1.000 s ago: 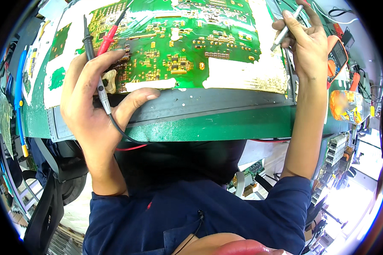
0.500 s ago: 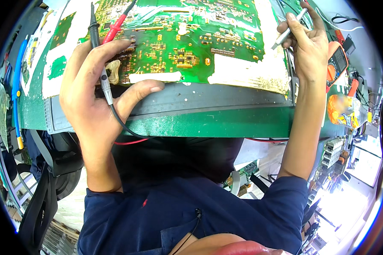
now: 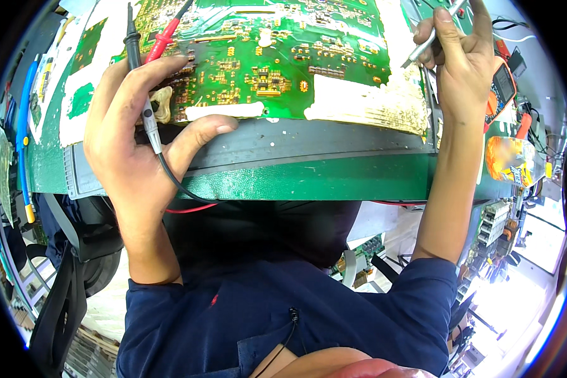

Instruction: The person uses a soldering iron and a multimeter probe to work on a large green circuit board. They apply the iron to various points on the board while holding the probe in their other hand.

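The green board [image 3: 283, 63] lies near the front edge of the desk [image 3: 309, 179], its far side cut off. The left hand [image 3: 126, 138] curls around a black probe [image 3: 133, 49], thumb spread; its grip on the red probe [image 3: 161, 41] is hidden. The right hand [image 3: 463, 72] pinches a grey stick [image 3: 417, 53].

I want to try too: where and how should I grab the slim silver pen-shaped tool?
Perhaps pinch the silver tool by its shaft, from the right: it's straight and narrow, and its tip slants down-left toward the green, white-patched circuit board. The bare right hand holds it from that side.
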Motion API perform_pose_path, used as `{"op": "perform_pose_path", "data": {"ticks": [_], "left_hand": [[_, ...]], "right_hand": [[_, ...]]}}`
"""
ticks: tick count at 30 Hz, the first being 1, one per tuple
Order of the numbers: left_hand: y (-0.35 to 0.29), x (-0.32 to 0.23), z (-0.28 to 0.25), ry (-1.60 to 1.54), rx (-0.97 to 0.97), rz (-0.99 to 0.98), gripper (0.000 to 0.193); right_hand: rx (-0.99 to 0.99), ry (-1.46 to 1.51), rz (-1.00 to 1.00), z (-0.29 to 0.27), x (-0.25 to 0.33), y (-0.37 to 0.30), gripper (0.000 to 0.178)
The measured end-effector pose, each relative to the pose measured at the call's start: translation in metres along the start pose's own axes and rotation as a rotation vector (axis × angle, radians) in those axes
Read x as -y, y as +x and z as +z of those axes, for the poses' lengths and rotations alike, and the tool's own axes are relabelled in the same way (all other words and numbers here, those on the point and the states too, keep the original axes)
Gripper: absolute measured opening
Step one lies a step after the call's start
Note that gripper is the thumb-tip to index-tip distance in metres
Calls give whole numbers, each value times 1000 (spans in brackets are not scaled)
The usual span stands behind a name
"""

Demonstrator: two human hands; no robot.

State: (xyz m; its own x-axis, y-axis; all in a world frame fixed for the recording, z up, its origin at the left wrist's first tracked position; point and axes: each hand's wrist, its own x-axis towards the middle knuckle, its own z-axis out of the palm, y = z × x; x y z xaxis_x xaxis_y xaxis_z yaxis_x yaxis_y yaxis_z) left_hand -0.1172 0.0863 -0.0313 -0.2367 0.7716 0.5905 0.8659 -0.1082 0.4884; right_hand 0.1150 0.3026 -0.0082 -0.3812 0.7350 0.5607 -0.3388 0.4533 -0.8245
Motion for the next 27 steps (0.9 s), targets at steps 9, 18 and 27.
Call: {"op": "perform_pose_path", "data": {"ticks": [9,18,27], "left_hand": [[0,2,0,7,-13,34,63],[-3,0,1,5,-27,10,64],[-3,-2,1,20,-17,-6,65]], "right_hand": [[-72,-695,-280,9,15,-14,60],[-114,-512,171,-12,5,-3,54],[-50,-527,268,-18,5,1,54]]}}
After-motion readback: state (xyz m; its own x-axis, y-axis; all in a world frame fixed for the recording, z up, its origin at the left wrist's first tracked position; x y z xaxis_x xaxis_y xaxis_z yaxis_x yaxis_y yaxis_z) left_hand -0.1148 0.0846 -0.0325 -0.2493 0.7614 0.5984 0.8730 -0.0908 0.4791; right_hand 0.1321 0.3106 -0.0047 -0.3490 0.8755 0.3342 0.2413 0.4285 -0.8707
